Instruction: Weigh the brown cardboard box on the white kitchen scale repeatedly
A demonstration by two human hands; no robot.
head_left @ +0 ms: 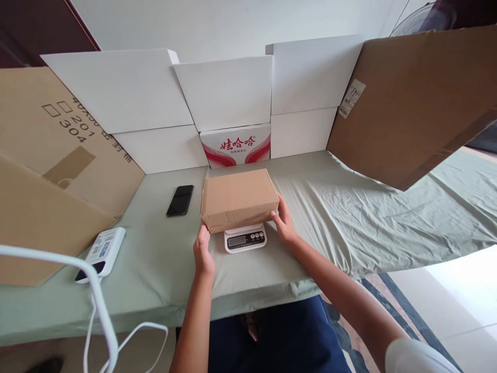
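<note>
A closed brown cardboard box (238, 197) is at the middle of the cloth-covered table, over a small white digital kitchen scale (245, 239). The scale's front panel with its display and buttons shows below the box; its platform is mostly hidden. My left hand (203, 249) grips the box's near left corner from below. On the near right corner, my right hand (283, 220) has its thumb on the front face and its fingers along the side. Whether the box rests fully on the scale, I cannot tell.
A black phone (180, 200) lies left of the box. Farther left are a white device (101, 254) and a white cable (93, 280). White boxes (229, 93) line the back, with large cardboard boxes (411, 103) at both sides. Green cloth (155, 282) covers the table.
</note>
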